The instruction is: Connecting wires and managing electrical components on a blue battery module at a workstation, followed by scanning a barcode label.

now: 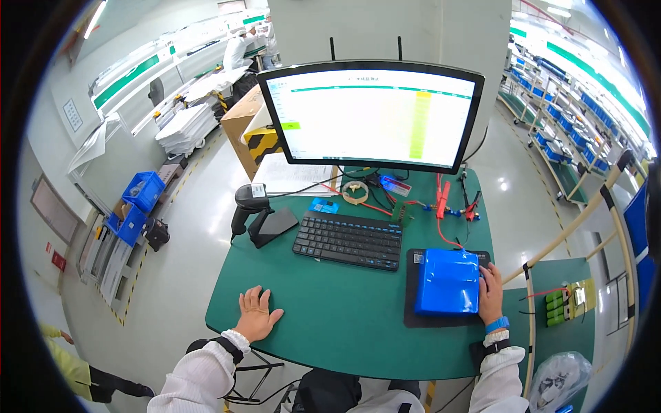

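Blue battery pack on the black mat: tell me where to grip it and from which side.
Grip the blue pack across its long left and right edges, coming from above. It lies flat; the right hand already touches its right edge, and wires leave the far end.

The right hand (491, 292) touches the blue battery pack (447, 281); the left hand (256, 314) rests flat on the green surface (344, 323).

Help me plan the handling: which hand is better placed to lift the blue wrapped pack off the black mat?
Right. The right hand already rests against the blue pack's right side, while the left hand lies flat on the green table, well away.
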